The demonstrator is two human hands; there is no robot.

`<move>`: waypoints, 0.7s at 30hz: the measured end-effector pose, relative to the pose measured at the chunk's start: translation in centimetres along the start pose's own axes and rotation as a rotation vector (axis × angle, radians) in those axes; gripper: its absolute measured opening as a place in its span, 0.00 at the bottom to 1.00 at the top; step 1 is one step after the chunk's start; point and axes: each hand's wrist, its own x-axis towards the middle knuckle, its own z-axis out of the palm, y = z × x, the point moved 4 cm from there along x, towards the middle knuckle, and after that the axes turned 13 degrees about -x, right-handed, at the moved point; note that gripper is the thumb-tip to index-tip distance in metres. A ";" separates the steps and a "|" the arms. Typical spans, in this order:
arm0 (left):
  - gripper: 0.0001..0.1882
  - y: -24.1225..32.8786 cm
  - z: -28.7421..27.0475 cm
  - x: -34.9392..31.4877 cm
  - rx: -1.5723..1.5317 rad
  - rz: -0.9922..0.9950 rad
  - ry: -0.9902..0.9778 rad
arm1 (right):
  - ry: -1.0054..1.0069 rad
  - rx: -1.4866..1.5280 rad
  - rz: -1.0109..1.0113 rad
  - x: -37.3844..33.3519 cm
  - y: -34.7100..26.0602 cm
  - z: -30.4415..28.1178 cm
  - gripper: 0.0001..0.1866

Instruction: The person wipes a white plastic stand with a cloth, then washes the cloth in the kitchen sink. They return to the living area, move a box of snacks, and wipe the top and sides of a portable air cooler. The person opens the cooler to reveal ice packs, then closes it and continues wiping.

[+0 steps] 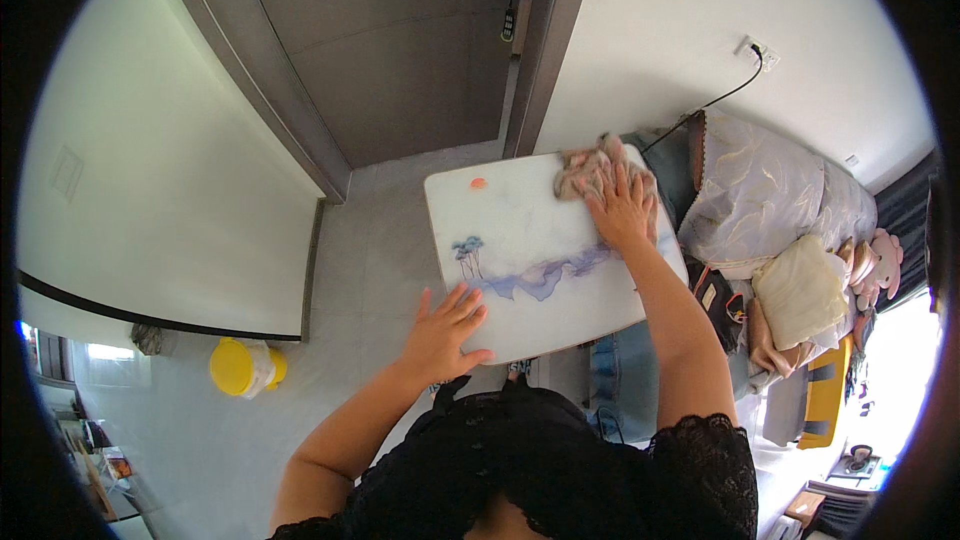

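Note:
A small white table [520, 230] with rounded corners stands before me, printed with bluish trees, a purple mountain band and an orange sun. My right hand [625, 208] presses a crumpled brownish-pink cloth [580, 175] onto its far right corner, fingers spread over the fabric. Part of the cloth is hidden beneath that palm. At the near left edge of the tabletop rests my left hand [447, 332], its fingers stretched apart and holding nothing.
Right of the table, a sofa carries a grey patterned cushion [755, 185], a cream pillow [800, 292] and a pink plush toy [880, 265]. A yellow bucket [235, 368] stands on the floor at left. Beyond the table is a grey door [390, 50].

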 end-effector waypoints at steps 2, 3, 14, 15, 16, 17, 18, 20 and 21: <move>0.36 -0.2 0.1 0.1 -0.002 -0.007 -0.010 | -0.071 0.066 0.057 2.5 -3.0 -0.8 0.35; 0.37 0.0 0.2 0.3 0.013 -0.004 -0.031 | -0.067 -0.035 -0.054 3.7 -5.3 -0.1 0.34; 0.32 2.2 -1.5 0.0 0.231 0.175 0.077 | -0.112 0.507 -0.878 -6.6 -20.7 -9.9 0.29; 0.28 2.0 -1.1 -0.7 0.143 0.203 0.096 | -0.169 0.679 -0.874 -8.5 -18.4 -10.6 0.28; 0.24 1.2 -0.7 -2.0 0.058 0.226 0.113 | -0.152 0.766 -0.908 -10.3 -16.3 -11.1 0.28; 0.20 0.5 -0.6 -2.9 -0.030 0.247 0.128 | -0.208 0.752 -0.930 -12.3 -13.8 -11.5 0.27; 0.17 0.6 -1.8 -3.7 -0.041 0.231 0.178 | -0.254 0.749 -0.963 -14.3 -11.7 -12.0 0.27; 0.12 1.2 -3.9 -4.0 -0.101 0.229 0.273 | -0.380 0.575 -0.939 -16.5 -6.8 -10.0 0.26; 0.12 1.0 -4.3 -3.6 -0.091 0.237 0.333 | -0.385 0.527 -0.918 -16.8 -5.1 -7.9 0.25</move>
